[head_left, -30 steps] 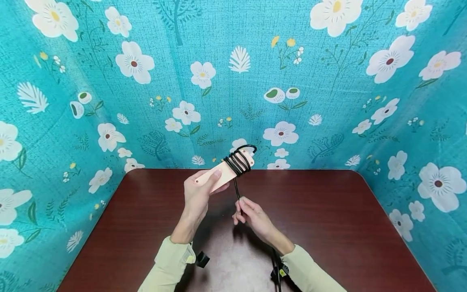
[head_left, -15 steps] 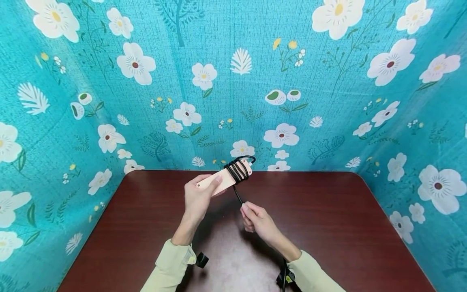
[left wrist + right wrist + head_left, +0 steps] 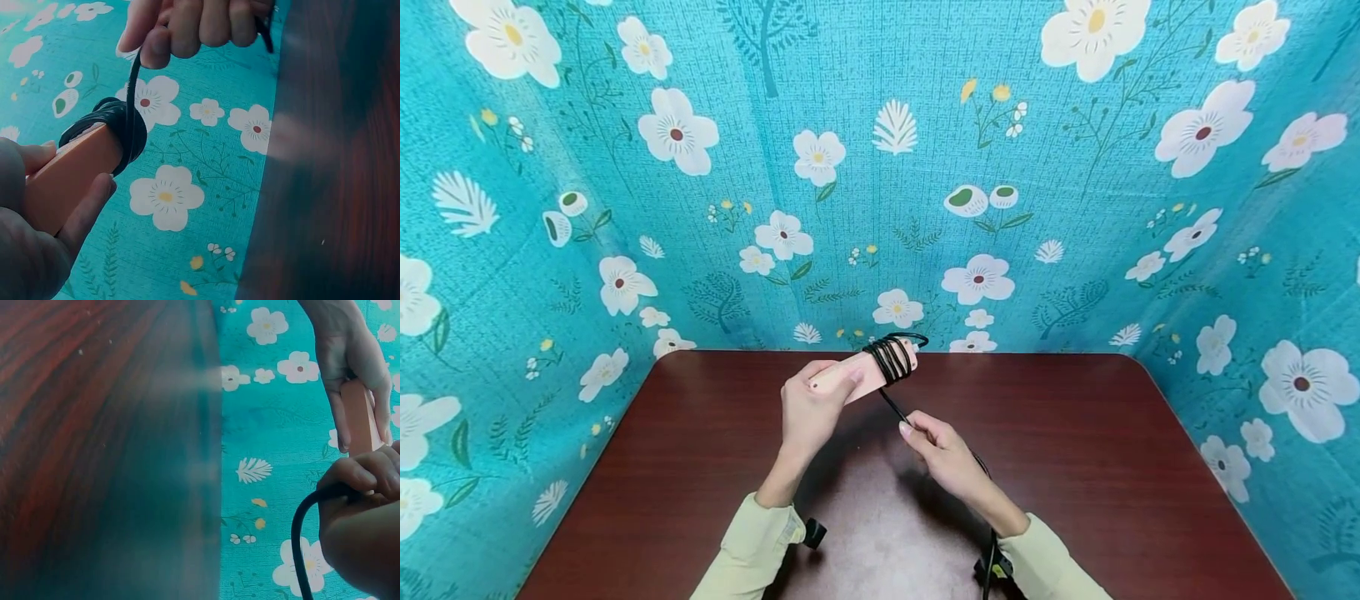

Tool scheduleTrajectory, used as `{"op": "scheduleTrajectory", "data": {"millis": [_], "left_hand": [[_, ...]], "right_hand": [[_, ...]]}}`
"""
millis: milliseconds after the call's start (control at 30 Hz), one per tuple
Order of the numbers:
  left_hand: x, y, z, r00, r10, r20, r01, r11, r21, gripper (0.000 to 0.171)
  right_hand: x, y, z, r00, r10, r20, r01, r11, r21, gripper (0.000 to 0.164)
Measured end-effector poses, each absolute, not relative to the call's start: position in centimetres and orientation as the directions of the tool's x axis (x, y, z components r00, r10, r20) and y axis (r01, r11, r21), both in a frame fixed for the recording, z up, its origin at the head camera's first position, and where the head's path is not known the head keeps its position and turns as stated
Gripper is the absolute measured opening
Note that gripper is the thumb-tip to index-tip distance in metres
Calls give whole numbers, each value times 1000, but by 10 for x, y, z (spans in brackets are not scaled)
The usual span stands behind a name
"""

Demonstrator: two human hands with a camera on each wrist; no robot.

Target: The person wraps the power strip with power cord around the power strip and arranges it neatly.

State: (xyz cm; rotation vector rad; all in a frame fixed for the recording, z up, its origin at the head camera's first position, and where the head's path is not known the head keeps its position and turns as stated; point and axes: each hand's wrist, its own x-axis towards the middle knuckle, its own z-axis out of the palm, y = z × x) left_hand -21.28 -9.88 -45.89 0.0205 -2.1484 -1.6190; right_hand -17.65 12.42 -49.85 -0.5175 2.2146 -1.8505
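My left hand (image 3: 808,417) holds a pale pink power strip (image 3: 841,380) by its near end, thumb on top, above the table. Black cord (image 3: 891,361) is wound in several turns round the strip's far end, with a loop arching off the tip. My right hand (image 3: 947,457) pinches the cord's free length below and right of the coils, and that length runs taut between them. In the left wrist view the coils (image 3: 135,140) hug the strip's end. The right wrist view shows the cord (image 3: 299,540) bending out of my right hand (image 3: 362,531) and trailing away.
Beneath both hands spreads a dark red-brown wooden table (image 3: 1075,433). A teal flowered cloth (image 3: 880,192) hangs behind it and along both sides. Small black devices (image 3: 814,533) sit at the wrists, and the cord's tail passes the right one.
The strip has come down a little and tilts flatter in my left hand. My right hand has shifted right and slightly down along with the cord it pinches.
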Motion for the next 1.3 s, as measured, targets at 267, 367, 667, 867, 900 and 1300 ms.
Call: {"op": "scheduleTrajectory", "data": {"millis": [267, 367, 667, 867, 900, 1300], "left_hand": [[-211, -99, -453, -824, -276, 494, 346, 445, 826, 33], [-210, -99, -452, -809, -282, 516, 356, 464, 811, 35], [-214, -102, -458, -744, -254, 619, 403, 568, 717, 40], [-216, -102, -464, -710, -221, 669, 424, 625, 656, 40], [-215, -102, -465, -707, -217, 673, 424, 631, 649, 40], [-206, -103, -470, -633, -104, 767, 460, 746, 481, 36]], "right_hand": [[-178, 135, -499, -899, -412, 146, -294, 322, -900, 20], [-181, 139, -500, -891, -398, 216, -396, 452, -800, 19], [-192, 149, -501, -677, -521, 520, -674, 723, -153, 18], [-202, 155, -499, -490, -543, 682, -675, 731, 97, 16], [-203, 156, -497, -464, -540, 703, -670, 733, 120, 16], [-203, 156, -478, -320, -587, 744, -660, 701, 270, 23]]}}
